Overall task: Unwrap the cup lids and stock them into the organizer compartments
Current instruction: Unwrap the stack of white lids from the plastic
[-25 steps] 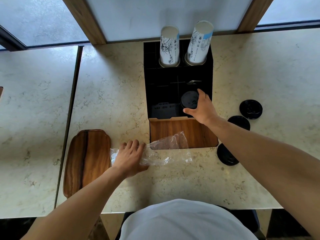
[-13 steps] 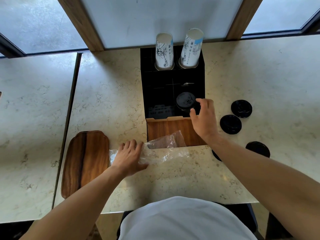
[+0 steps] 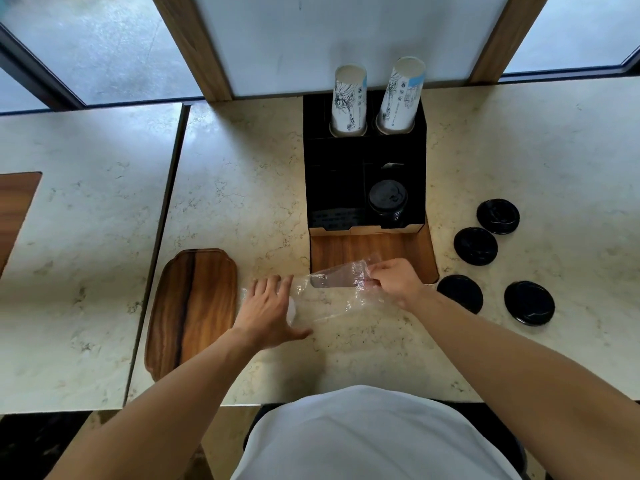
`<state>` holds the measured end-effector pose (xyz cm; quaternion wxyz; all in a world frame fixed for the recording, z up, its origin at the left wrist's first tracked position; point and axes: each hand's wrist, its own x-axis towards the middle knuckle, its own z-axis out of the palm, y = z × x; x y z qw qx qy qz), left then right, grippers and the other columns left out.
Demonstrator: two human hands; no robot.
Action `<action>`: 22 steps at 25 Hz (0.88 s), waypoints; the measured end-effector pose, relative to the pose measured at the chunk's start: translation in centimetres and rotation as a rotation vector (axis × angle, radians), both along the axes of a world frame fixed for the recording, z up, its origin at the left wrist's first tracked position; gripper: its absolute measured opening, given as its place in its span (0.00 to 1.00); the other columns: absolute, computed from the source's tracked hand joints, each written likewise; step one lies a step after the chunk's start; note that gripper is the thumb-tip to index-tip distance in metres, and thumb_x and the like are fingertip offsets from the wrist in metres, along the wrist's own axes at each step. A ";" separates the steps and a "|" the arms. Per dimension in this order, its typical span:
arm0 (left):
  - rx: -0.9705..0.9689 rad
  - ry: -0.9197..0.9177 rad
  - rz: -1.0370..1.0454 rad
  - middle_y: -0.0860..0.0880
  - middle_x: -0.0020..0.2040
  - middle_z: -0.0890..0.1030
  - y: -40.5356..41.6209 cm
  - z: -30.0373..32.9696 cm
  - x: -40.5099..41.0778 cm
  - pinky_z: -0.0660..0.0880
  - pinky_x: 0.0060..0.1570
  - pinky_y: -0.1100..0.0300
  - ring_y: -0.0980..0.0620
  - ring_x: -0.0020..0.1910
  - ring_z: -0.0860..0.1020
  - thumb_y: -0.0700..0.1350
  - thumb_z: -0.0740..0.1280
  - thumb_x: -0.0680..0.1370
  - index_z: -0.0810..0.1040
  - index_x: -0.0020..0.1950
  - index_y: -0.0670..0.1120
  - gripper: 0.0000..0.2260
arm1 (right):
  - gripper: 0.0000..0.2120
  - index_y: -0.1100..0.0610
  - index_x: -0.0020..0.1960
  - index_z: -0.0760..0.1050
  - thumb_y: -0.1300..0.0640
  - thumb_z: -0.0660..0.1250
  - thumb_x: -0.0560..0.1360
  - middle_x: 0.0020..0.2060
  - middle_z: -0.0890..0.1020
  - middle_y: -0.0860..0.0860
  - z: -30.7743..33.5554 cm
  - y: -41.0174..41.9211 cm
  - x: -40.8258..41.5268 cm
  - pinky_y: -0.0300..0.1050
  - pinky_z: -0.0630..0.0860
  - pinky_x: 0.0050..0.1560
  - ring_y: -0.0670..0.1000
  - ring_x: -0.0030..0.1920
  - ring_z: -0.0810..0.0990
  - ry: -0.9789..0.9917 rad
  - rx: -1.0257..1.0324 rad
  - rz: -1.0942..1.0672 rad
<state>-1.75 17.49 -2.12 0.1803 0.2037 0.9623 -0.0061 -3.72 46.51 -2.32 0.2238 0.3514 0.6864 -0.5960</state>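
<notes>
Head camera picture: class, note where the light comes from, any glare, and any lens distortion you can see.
Head view: daylight enters through the windows at the top; soft glare whitens the marble counter near them and glints on the plastic wrap; the wide-angle lens bows the counter edges and splays the two paper cup stacks outward.

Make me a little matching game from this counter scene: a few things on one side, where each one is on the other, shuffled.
Things:
1. stack of lids
2. paper cups
3. plastic wrapper
4. loose lids

Places:
A. lying flat on the counter, right of the organizer
B. standing in the organizer's back holes
C. in the organizer's front right compartment
D. under the left hand and pinched by the right hand

Pairs: 1-C, 2-B, 3-D, 4-A
</notes>
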 end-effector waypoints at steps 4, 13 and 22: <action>-0.043 -0.009 0.065 0.40 0.77 0.66 -1.6 0.1 1.2 0.54 0.78 0.39 0.38 0.75 0.64 0.82 0.61 0.63 0.54 0.81 0.44 0.59 | 0.09 0.64 0.59 0.81 0.62 0.67 0.81 0.53 0.88 0.58 0.6 -0.3 -0.7 0.38 0.81 0.41 0.57 0.58 0.86 -0.136 -0.332 0.189; 0.091 -0.043 0.099 0.42 0.72 0.72 -2.4 -0.3 1.7 0.66 0.71 0.46 0.41 0.68 0.71 0.72 0.69 0.70 0.59 0.79 0.45 0.48 | 0.18 0.62 0.70 0.76 0.70 0.57 0.83 0.66 0.82 0.58 0.1 -2.2 -2.1 0.41 0.80 0.51 0.59 0.66 0.81 -0.344 -0.720 0.449; 0.238 0.002 0.084 0.42 0.68 0.75 -1.5 -0.7 0.9 0.68 0.68 0.43 0.40 0.64 0.73 0.68 0.72 0.68 0.66 0.76 0.44 0.45 | 0.17 0.65 0.66 0.78 0.68 0.70 0.78 0.49 0.86 0.55 1.1 -6.3 -2.2 0.35 0.79 0.32 0.50 0.40 0.87 -0.267 -0.516 0.601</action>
